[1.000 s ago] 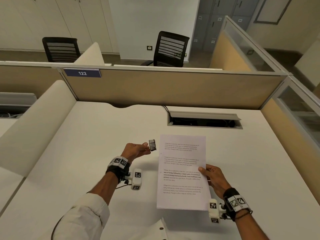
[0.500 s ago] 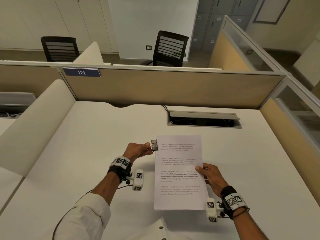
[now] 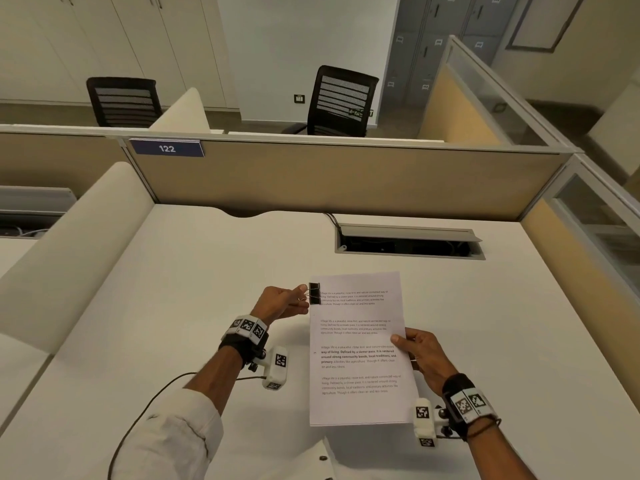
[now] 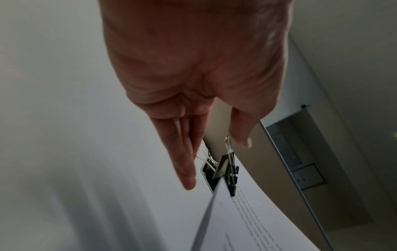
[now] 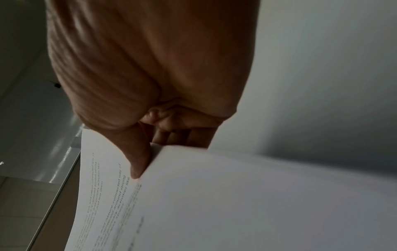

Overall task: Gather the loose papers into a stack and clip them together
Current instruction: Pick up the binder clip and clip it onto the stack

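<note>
A stack of white printed papers (image 3: 360, 344) is held above the white desk (image 3: 207, 271). My right hand (image 3: 412, 351) grips its right edge, with the thumb (image 5: 137, 158) on top and the other fingers underneath. A black binder clip (image 3: 314, 293) sits at the stack's upper left edge. My left hand (image 3: 301, 299) pinches the clip's wire handles between thumb and fingers. In the left wrist view the binder clip (image 4: 225, 169) has its mouth over the paper (image 4: 247, 220) edge.
An open cable box (image 3: 408, 242) is set into the desk beyond the papers. A tan partition (image 3: 346, 178) closes the far side and a padded divider (image 3: 69, 244) the left. A thin cable (image 3: 138, 420) trails from my left wrist.
My left hand has carried the binder clip rightward from beside the stack onto its upper left edge. The stack has shifted slightly left toward it.
</note>
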